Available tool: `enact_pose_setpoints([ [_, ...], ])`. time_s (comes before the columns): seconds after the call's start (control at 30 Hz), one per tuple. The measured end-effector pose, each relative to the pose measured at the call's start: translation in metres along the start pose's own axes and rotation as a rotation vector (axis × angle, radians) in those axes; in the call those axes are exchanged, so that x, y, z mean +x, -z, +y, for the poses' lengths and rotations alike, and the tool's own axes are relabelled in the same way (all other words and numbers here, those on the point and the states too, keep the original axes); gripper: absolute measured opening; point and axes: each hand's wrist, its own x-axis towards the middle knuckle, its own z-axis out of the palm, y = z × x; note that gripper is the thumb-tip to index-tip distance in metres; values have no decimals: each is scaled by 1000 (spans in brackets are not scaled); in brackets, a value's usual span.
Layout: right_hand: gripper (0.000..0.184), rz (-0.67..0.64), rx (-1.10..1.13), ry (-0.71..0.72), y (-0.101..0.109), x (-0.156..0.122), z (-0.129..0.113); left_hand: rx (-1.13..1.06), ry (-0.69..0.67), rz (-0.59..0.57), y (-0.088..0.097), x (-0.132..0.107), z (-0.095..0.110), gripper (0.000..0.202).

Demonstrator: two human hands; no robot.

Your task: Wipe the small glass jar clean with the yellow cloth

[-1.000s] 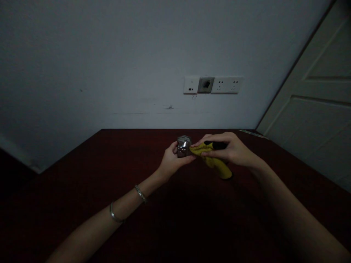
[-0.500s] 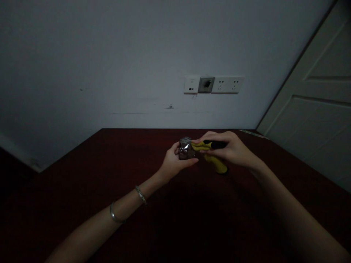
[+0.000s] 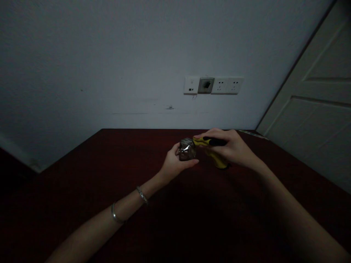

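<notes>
My left hand (image 3: 174,162) is wrapped round a small, shiny, glass-like jar (image 3: 187,153), raised over the dark red table. The jar has a greyish, ridged upper part and bright reflections; what is inside it is too dark to tell. My right hand (image 3: 229,144) pinches a yellow cloth (image 3: 218,160) with black parts, and one end of it hangs down below the fingers. The cloth's bunched front edge is right beside the jar's upper right side; whether it touches is unclear. Two silver bracelets (image 3: 142,195) circle my left wrist and forearm.
The dark red tabletop (image 3: 123,157) reaches back to a pale wall (image 3: 137,65). Wall sockets and switches (image 3: 226,85) are mounted above the table's far edge. A white panelled door (image 3: 320,98) stands on the right. The room is dim.
My right hand has drawn the cloth slightly up and back from the jar's front, and its hanging end has lifted a little. My left hand and the jar have barely moved.
</notes>
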Motion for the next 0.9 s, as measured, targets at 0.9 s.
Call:
enact_pose_setpoints([
  [0.9, 29, -300, 11, 139, -5, -2, -12, -100, 33, -23, 0, 5, -13, 68],
])
